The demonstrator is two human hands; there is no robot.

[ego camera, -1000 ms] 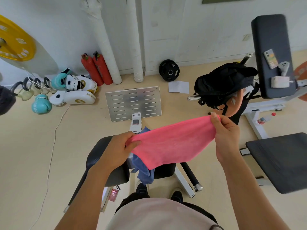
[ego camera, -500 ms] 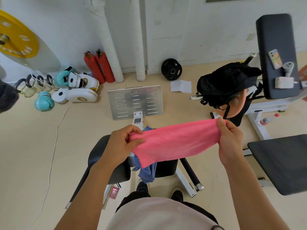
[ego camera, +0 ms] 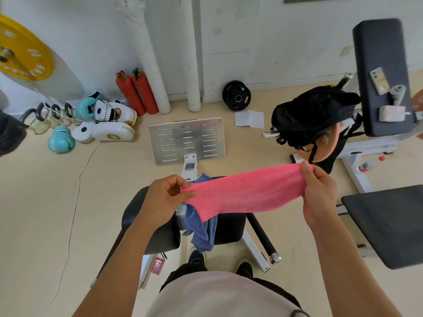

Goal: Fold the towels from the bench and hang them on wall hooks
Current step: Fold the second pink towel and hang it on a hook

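Now the left hand [ego camera: 164,200] and right hand [ego camera: 318,191] each pinch one end of the pink towel [ego camera: 247,191], stretched level between their fingers above the black bench [ego camera: 231,223]; as before, a blue towel [ego camera: 201,229] lies below the left fingertips, and the grips are unchanged.
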